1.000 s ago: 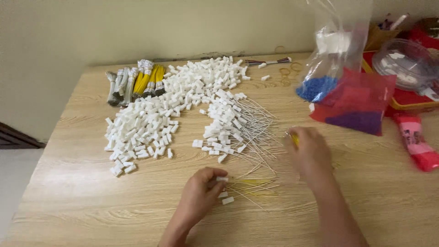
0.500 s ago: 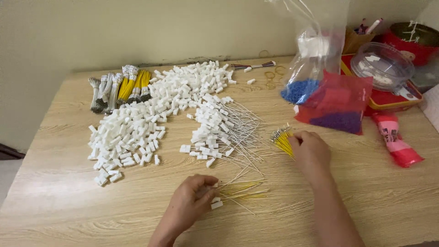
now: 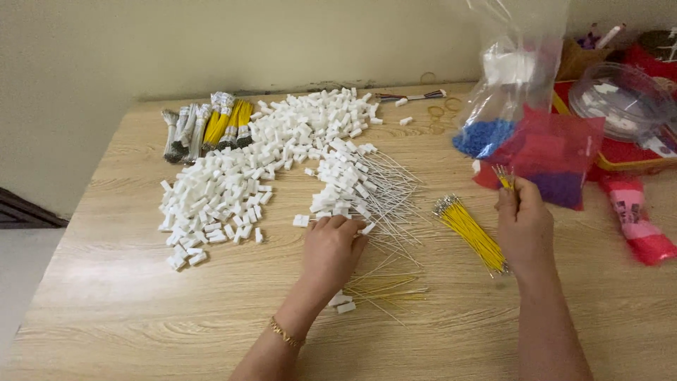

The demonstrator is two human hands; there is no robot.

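Note:
My left hand (image 3: 331,248) rests palm down on the wooden table (image 3: 141,296), its fingertips touching white connectors with thin grey wires (image 3: 356,183). Whether it grips one I cannot tell. My right hand (image 3: 525,226) is raised a little and pinches a few short yellow wires (image 3: 503,176), tips up. A bundle of yellow wires (image 3: 471,233) lies on the table just left of that hand. A few connectors with yellow wires (image 3: 374,289) lie beside my left wrist.
A large heap of white plastic connectors (image 3: 240,169) covers the table's left and middle. Bundled grey and yellow wires (image 3: 208,127) lie at the back left. Plastic bags with blue and red parts (image 3: 522,134), a clear lidded tub (image 3: 620,99) and a pink pack (image 3: 635,219) sit at right.
My left hand moved forward from the yellow-wired pieces to the wired white connectors. My right hand lifted a few yellow wires, leaving the yellow bundle on the table. The camera moved closer.

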